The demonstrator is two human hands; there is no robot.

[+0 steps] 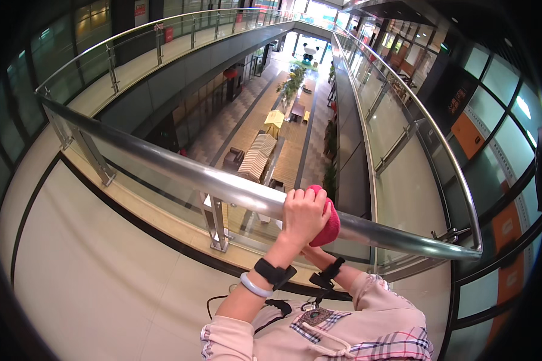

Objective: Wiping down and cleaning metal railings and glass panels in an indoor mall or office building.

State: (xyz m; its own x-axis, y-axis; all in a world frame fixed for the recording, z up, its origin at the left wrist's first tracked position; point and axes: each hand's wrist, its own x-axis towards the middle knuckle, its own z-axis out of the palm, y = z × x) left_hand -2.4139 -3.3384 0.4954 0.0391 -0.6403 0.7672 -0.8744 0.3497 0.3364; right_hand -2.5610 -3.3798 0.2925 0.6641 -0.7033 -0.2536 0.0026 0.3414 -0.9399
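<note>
My left hand is wrapped over the top of a thick stainless-steel handrail, its fingers curled on the far side. A red cloth lies folded around the rail under this hand and bulges out on its right. My right hand reaches up from below, beneath the rail and behind the left wrist. Most of it is hidden by the left hand and the cloth, so its fingers cannot be made out. Both wrists wear black straps, and a pale bangle circles the left forearm.
Below the rail stand glass panels on steel posts, along a stone ledge edged in black. Beyond them the atrium drops to a lower floor with a striped canopy and plants. Another railing runs along the right walkway.
</note>
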